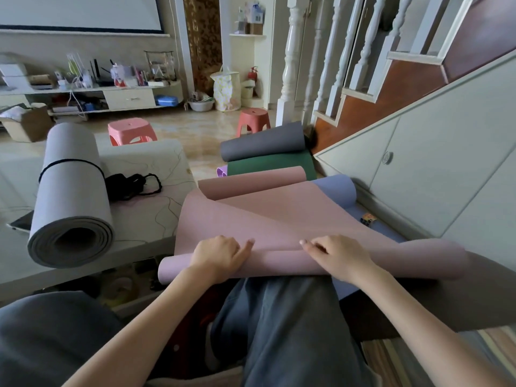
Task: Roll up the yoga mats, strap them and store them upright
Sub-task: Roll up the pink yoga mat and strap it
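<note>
A pink yoga mat (268,219) lies stretched out in front of me, its near end turned into a short roll across my lap. My left hand (220,255) grips the left part of that roll, fingers curled over it with the forefinger pointing along the fold. My right hand (339,256) grips the roll to the right in the same way. Under the pink mat lie a blue mat (339,188), a green mat (273,164) and a dark grey mat (262,143), their far ends curling up. A grey mat (72,196), rolled and bound by a black strap, lies on the low table.
Black straps (131,185) lie in a heap on the white low table (156,160) at my left. Two pink stools (131,131) stand on the floor beyond. White cabinet panels (435,174) under the staircase run along the right side. A small colourful object (368,219) sits on the blue mat.
</note>
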Action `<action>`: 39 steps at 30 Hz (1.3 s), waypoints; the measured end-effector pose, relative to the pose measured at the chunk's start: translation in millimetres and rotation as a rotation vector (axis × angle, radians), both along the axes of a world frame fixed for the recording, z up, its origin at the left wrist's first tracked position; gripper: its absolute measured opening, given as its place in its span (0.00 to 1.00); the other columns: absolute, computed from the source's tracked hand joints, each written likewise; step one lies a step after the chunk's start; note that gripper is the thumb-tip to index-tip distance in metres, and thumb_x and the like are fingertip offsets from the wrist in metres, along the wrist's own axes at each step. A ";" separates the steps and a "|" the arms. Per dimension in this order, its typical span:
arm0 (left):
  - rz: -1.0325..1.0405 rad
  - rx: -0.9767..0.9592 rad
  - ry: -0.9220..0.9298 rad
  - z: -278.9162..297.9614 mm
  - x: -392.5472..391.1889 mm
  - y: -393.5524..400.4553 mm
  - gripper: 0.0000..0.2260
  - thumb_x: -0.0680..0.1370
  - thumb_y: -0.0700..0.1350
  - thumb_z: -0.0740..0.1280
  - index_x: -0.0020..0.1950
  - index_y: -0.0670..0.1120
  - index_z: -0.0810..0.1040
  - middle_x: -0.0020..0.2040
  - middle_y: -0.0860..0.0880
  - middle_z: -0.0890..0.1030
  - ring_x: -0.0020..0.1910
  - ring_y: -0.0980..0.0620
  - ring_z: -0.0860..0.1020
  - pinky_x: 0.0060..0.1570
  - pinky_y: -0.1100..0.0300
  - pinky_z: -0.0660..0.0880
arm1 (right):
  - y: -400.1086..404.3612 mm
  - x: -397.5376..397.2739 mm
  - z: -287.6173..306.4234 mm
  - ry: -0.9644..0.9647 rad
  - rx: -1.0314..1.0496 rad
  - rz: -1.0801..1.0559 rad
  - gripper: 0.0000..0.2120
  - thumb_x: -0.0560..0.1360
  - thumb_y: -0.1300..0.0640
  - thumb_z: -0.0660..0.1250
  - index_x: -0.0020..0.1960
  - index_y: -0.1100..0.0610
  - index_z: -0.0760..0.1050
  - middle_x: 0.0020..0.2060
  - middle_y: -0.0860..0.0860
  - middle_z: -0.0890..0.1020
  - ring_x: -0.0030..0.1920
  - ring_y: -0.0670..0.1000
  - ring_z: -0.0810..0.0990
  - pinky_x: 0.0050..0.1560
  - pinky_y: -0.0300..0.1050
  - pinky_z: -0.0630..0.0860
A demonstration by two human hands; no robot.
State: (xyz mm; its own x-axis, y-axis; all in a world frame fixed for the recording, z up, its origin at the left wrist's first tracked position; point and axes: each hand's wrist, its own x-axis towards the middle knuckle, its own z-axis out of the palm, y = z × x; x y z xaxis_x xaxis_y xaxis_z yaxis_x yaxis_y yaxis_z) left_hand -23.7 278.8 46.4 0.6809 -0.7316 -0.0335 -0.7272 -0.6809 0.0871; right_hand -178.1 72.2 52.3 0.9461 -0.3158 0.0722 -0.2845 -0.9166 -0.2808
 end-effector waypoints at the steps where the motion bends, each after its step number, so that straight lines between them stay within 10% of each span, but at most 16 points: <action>1: 0.004 -0.002 0.046 0.4 2.6 -1.8 0.26 0.83 0.60 0.47 0.31 0.47 0.66 0.49 0.41 0.81 0.51 0.41 0.78 0.41 0.55 0.64 | -10.3 -8.7 -2.1 -0.036 -0.072 -0.010 0.28 0.79 0.35 0.48 0.30 0.54 0.66 0.27 0.49 0.72 0.31 0.48 0.73 0.31 0.43 0.62; 4: 0.038 0.078 0.218 -0.3 12.7 -11.1 0.26 0.82 0.61 0.47 0.38 0.46 0.72 0.56 0.41 0.80 0.56 0.42 0.76 0.48 0.54 0.66 | -37.8 -38.3 -10.9 -0.179 -0.286 -0.163 0.30 0.76 0.35 0.46 0.29 0.51 0.72 0.28 0.48 0.77 0.35 0.51 0.77 0.35 0.43 0.62; 9: 0.078 0.158 0.406 0.6 19.2 -24.7 0.30 0.82 0.62 0.47 0.67 0.40 0.71 0.69 0.40 0.72 0.66 0.43 0.71 0.62 0.55 0.64 | -43.4 -48.1 -17.4 0.008 -0.073 -0.270 0.31 0.80 0.37 0.50 0.28 0.57 0.68 0.27 0.52 0.76 0.32 0.53 0.75 0.33 0.46 0.66; 14: 0.072 0.175 0.416 -11.4 33.2 -15.4 0.29 0.82 0.61 0.47 0.72 0.43 0.68 0.68 0.41 0.72 0.67 0.43 0.70 0.66 0.54 0.63 | -82.0 -59.1 -5.5 0.086 -0.079 -0.281 0.31 0.79 0.35 0.48 0.31 0.58 0.68 0.31 0.55 0.77 0.37 0.53 0.77 0.36 0.47 0.66; 18: 0.094 0.120 0.478 -18.4 33.9 -15.5 0.30 0.82 0.61 0.48 0.71 0.40 0.70 0.67 0.36 0.73 0.66 0.39 0.71 0.66 0.48 0.66 | -98.3 -88.9 -26.4 -0.290 -0.156 -0.409 0.26 0.80 0.45 0.52 0.40 0.63 0.78 0.41 0.57 0.80 0.48 0.60 0.77 0.48 0.52 0.69; 22: 0.094 0.147 0.424 -19.7 30.7 -24.8 0.29 0.82 0.61 0.49 0.68 0.39 0.71 0.69 0.39 0.72 0.67 0.43 0.70 0.65 0.55 0.63 | -87.1 -107.4 -54.3 -0.348 -0.137 -0.498 0.28 0.78 0.45 0.48 0.32 0.61 0.75 0.31 0.58 0.79 0.33 0.61 0.78 0.35 0.48 0.69; 26: 0.102 0.149 0.390 -11.0 35.3 -25.8 0.30 0.82 0.62 0.50 0.71 0.40 0.68 0.71 0.41 0.69 0.69 0.44 0.68 0.67 0.56 0.60 | -84.8 -112.2 -44.3 -0.156 -0.086 -0.531 0.27 0.82 0.49 0.50 0.27 0.59 0.67 0.26 0.56 0.75 0.32 0.61 0.76 0.34 0.48 0.64; 30: 0.091 0.212 0.471 -1.3 45.1 -16.1 0.28 0.82 0.61 0.48 0.77 0.46 0.62 0.76 0.44 0.63 0.74 0.46 0.62 0.73 0.55 0.54 | -98.8 -97.8 -28.7 0.210 0.316 -0.512 0.24 0.81 0.49 0.50 0.54 0.69 0.75 0.54 0.66 0.76 0.56 0.61 0.75 0.58 0.53 0.69; 36: 0.036 0.258 0.202 -4.3 29.6 -0.7 0.22 0.84 0.46 0.46 0.80 0.50 0.50 0.70 0.43 0.68 0.67 0.43 0.70 0.67 0.50 0.65 | -109.8 -84.9 -46.7 0.416 0.296 -0.459 0.19 0.76 0.43 0.49 0.54 0.49 0.75 0.58 0.50 0.76 0.57 0.52 0.73 0.61 0.52 0.68; 39: -0.087 -0.016 0.036 -17.5 5.9 6.6 0.26 0.77 0.48 0.42 0.67 0.40 0.68 0.58 0.41 0.74 0.54 0.39 0.75 0.50 0.45 0.75 | -94.2 -81.8 -43.8 0.417 0.285 -0.419 0.27 0.79 0.42 0.43 0.62 0.52 0.75 0.65 0.52 0.75 0.62 0.53 0.71 0.65 0.51 0.64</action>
State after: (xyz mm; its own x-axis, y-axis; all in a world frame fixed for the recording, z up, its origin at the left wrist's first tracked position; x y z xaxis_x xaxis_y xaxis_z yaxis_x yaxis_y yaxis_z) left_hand -17.7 285.3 28.9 0.6133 -0.7886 -0.0447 -0.7798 -0.6135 0.1245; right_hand -260.0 -22.0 8.5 0.6693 -0.6163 -0.4150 -0.7390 -0.6104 -0.2853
